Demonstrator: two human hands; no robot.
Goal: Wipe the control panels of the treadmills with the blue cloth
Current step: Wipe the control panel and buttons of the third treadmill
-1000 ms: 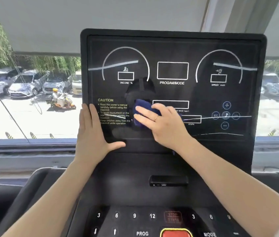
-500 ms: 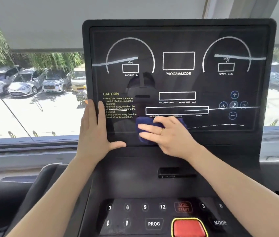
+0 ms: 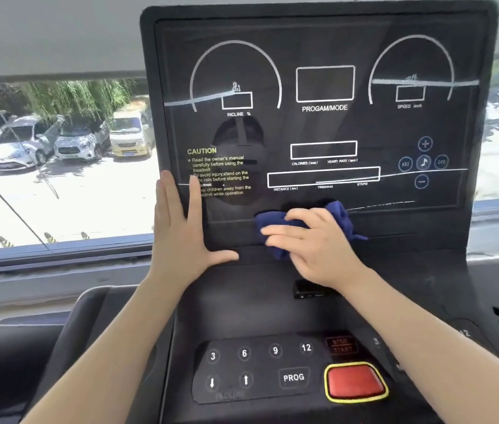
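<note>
Through the window (image 3: 58,166) on the left, parked cars (image 3: 80,142) and trees are showing in bright sun. The left hand (image 3: 180,228) is lying flat and spread against the lower left edge of the treadmill's control panel (image 3: 324,123), gripping nothing; its fingers (image 3: 194,191) are covering the start of several lines of the yellow caution text (image 3: 220,172). Just to its right, the blue cloth (image 3: 272,228) is sitting bunched at the panel's bottom border, and the right hand (image 3: 318,243) is pressing down on it with fingers laid over the top, hiding most of the fabric. The right wrist is covering part of a small dark slot (image 3: 306,290) below. Lower down, the red button (image 3: 355,381) and numbered keys (image 3: 243,352) are showing, while the right forearm is blocking the keys further right. A dim reflection is blurring the panel's left centre.
</note>
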